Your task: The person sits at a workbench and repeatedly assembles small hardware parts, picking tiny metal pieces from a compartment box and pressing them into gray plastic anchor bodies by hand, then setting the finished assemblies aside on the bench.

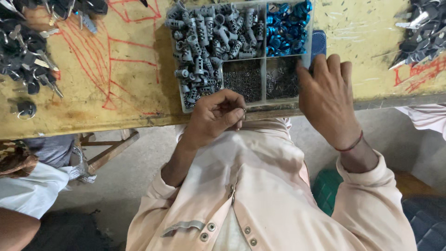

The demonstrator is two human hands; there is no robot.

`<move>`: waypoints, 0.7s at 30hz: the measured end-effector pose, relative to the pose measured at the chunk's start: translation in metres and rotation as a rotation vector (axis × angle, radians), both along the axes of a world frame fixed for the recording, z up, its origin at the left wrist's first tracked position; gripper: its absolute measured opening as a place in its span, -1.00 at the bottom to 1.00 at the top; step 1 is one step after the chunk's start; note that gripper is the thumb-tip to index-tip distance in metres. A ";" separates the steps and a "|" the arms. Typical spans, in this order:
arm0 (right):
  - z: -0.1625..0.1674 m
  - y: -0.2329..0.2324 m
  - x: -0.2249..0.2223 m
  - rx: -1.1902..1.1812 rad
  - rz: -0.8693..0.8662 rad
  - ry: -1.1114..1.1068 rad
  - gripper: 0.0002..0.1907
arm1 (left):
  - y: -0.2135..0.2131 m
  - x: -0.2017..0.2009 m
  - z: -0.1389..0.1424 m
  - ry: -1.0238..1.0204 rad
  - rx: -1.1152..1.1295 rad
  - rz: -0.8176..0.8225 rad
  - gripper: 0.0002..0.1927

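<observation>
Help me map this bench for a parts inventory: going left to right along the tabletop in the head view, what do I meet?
Pile of dark-headed keys → red scribbles on the yellow tabletop → grey metal cylinders in the divided tray → blue rings → heap of dark metal parts at the right edge.

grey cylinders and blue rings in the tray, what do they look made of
Grey cylinders: seemingly cast metal, dull matte grey with ribbed sides. Blue rings: likely anodised metal, given the bright glossy blue sheen, though coated plastic is possible. Tray: clear plastic, see-through walls and dividers.
</observation>
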State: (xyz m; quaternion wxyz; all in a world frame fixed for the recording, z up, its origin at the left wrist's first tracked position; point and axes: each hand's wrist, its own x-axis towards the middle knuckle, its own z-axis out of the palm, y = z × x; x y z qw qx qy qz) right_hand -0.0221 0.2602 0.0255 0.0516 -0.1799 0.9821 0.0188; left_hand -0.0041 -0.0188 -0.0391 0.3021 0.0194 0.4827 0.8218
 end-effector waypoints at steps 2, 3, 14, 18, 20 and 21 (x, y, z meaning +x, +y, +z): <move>0.000 -0.002 0.000 -0.123 0.003 -0.049 -0.63 | -0.002 -0.001 0.000 0.002 0.026 -0.013 -0.85; 0.003 -0.002 0.001 -0.183 0.002 -0.074 -0.63 | -0.003 -0.001 0.001 0.003 0.041 -0.021 -0.85; -0.009 -0.005 -0.003 -0.026 0.006 0.019 -0.68 | 0.005 0.022 0.009 0.062 -0.054 -0.152 -0.81; -0.008 0.000 -0.002 -0.099 -0.002 -0.029 -0.76 | 0.004 0.023 0.008 0.240 -0.200 -0.175 -0.82; 0.001 -0.003 -0.003 -0.076 0.007 -0.029 -0.77 | 0.004 0.023 0.006 0.215 -0.150 -0.182 -0.80; 0.007 -0.007 -0.004 -0.065 0.006 -0.035 -0.77 | 0.003 0.023 0.005 0.198 -0.126 -0.190 -0.80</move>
